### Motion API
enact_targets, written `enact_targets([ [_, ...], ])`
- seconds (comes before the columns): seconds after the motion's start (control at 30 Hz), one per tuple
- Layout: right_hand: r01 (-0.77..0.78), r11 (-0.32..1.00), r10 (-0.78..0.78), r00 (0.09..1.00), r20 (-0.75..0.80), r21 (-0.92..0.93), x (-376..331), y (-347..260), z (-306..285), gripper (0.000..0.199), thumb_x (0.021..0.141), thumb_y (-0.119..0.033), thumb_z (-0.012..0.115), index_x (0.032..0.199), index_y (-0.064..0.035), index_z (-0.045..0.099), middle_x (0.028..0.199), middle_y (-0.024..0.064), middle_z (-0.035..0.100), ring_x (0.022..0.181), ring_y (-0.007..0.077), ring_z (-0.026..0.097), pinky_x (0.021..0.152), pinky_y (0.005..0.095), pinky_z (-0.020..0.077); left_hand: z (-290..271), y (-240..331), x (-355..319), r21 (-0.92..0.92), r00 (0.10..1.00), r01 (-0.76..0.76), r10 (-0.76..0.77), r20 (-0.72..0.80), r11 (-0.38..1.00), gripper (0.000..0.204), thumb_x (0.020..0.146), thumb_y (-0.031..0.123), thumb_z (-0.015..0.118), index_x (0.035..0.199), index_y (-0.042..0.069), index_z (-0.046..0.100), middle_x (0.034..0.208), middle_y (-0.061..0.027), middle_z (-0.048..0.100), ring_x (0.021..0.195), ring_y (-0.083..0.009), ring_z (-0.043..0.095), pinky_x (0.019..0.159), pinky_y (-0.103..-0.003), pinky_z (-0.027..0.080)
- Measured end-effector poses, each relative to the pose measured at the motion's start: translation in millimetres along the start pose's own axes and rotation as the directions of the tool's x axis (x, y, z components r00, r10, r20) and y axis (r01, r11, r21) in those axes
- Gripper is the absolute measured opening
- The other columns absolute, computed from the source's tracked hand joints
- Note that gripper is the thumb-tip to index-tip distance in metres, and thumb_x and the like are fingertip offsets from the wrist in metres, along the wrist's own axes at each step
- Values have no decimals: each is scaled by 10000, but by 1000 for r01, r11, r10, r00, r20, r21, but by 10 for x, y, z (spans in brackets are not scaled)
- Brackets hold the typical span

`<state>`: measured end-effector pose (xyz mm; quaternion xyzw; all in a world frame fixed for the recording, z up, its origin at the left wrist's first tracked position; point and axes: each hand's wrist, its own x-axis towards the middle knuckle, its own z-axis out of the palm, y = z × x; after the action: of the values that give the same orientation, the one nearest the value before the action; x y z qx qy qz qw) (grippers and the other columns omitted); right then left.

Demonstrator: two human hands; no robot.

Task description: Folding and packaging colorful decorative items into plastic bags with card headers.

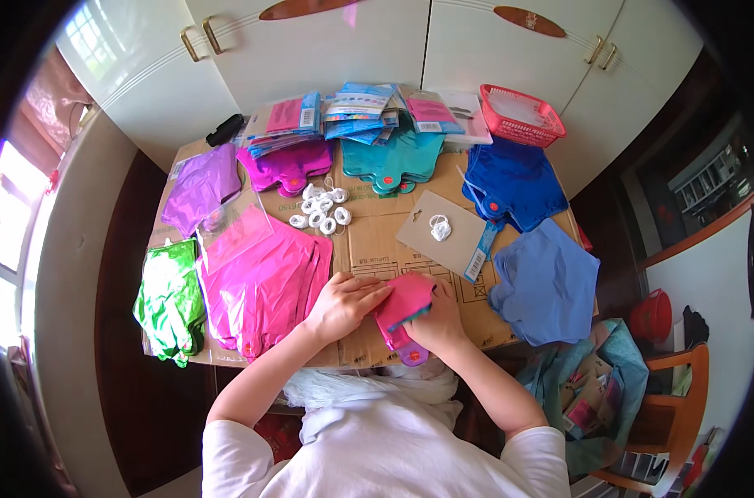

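Observation:
A small folded stack of foil balloons [406, 300], pink with a teal edge and a magenta tab below, lies between my hands at the table's front edge. My right hand [439, 319] is closed around its right side, some fingers hidden behind it. My left hand [346, 305] is closed at its left edge, fingertips against the foil. Just beyond sits a grey-brown card [425, 236] bearing a coil of white ribbon [441, 227]. To the left of that card is a cluster of small white ribbon rolls [318, 217].
Flat foil balloons lie around the cardboard-covered table: pink [265, 282], green [169, 299], lilac [201, 187], magenta [287, 164], teal [393, 153], dark blue [518, 183], light blue [549, 282]. Printed packets [360, 108] and a red basket [522, 116] stand at the back. A bag [617, 357] sits right.

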<state>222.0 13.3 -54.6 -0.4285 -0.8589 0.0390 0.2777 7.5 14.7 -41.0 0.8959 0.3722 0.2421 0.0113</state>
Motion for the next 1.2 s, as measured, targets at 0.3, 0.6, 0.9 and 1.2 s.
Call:
enact_targets([
  [0.3,91,953,-109,993,46,290,20,303,-139,449,729,-131,663,1154,-13,582,1111,126,604,1048,280,575,905,398,438,-50,-57,-18,58,987,-70,61,150,996,472,747,98,600,1218,109,619,1232,-42,635,1213,-185,555,966,-356,405],
  [0.6,339,912,-361,930,61,232,220,523,-145,247,796,-103,578,1011,-85,697,1095,10,676,1091,182,606,907,352,473,-135,65,-1,216,973,-120,72,220,969,445,828,166,540,1270,128,580,1278,-32,597,1302,-209,469,1059,-411,358],
  [0.9,389,911,-401,912,82,135,191,538,-136,240,804,-110,581,1003,-102,716,1094,22,690,1105,159,617,1001,365,460,-137,63,-52,221,977,-103,58,203,970,467,834,169,527,1298,134,561,1271,-23,598,1324,-220,444,1086,-437,333],
  [1.2,455,890,-453,884,111,8,167,527,-141,244,837,-135,547,1013,-125,716,1151,15,677,1116,146,613,1017,367,448,-306,33,-75,201,958,-98,38,285,975,531,810,241,598,1327,131,539,1323,-12,569,1347,-216,413,1117,-503,261],
])
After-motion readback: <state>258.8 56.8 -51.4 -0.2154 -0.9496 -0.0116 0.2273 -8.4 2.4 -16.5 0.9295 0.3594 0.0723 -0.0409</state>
